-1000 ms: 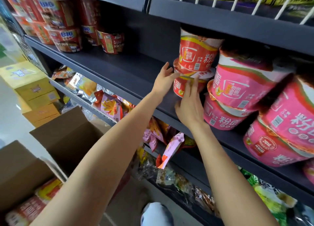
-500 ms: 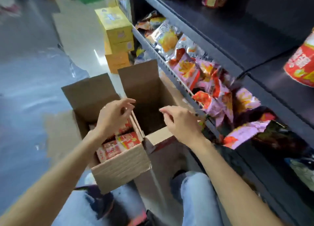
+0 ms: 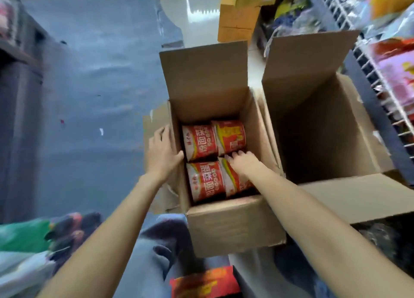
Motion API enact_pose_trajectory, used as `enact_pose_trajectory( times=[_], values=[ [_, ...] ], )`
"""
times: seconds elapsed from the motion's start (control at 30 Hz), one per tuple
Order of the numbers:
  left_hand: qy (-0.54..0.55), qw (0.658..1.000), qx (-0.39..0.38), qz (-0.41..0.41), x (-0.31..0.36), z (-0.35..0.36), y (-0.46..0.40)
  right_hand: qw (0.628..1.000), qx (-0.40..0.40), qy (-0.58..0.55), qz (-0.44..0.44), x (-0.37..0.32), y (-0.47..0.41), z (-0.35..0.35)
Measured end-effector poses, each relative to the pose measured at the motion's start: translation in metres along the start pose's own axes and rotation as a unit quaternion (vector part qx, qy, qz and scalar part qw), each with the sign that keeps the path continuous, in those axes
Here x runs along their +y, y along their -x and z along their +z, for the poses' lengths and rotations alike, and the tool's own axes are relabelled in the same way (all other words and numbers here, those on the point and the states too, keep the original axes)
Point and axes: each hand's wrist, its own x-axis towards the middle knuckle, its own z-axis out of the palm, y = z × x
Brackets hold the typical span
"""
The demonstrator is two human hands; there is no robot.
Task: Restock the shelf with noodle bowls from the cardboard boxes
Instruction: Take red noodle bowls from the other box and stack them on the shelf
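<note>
An open cardboard box [image 3: 235,226] stands on the floor in front of my knees. Inside lie red noodle bowls on their sides, two by two: far left [image 3: 199,142], far right [image 3: 230,136], near left [image 3: 206,181] and near right [image 3: 233,185]. My left hand [image 3: 162,154] straddles the box's left wall, thumb inside against the far-left bowl, fingers outside. My right hand [image 3: 244,163] lies on the near-right bowl, its fingertips pushed into the gap between the two right bowls. No bowl is lifted.
A second open box [image 3: 313,129], dark inside, stands right beside the first. The wire-fronted shelf [image 3: 380,84] with snack bags runs along the right. Yellow cartons [image 3: 237,17] are stacked beyond the boxes. Bags [image 3: 22,237] lie at lower left, a red packet [image 3: 203,284] at the bottom.
My hands left the stacked bowls on the upper shelf and came down. My view swung to the floor, and both hands went from above the box to its wall and bowls.
</note>
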Motion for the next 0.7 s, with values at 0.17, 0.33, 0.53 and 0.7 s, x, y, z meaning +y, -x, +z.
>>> enact_pose_trajectory(
  times=[0.17,0.33,0.53,0.7],
  values=[
    [0.073,0.997,-0.013,0.012,-0.019,0.003,-0.003,0.991,-0.119,-0.054,-0.020,0.007,-0.028,0.016],
    [0.123,0.992,-0.006,0.022,-0.026,0.009,-0.003,0.989,-0.124,-0.077,-0.040,0.013,-0.039,0.020],
    [0.123,0.992,0.002,0.026,-0.027,0.012,-0.002,0.996,-0.061,0.039,-0.056,0.002,-0.007,-0.008],
    [0.043,0.995,0.078,0.040,-0.007,0.007,0.006,0.979,0.178,0.061,-0.081,0.019,0.072,-0.052]
  ],
)
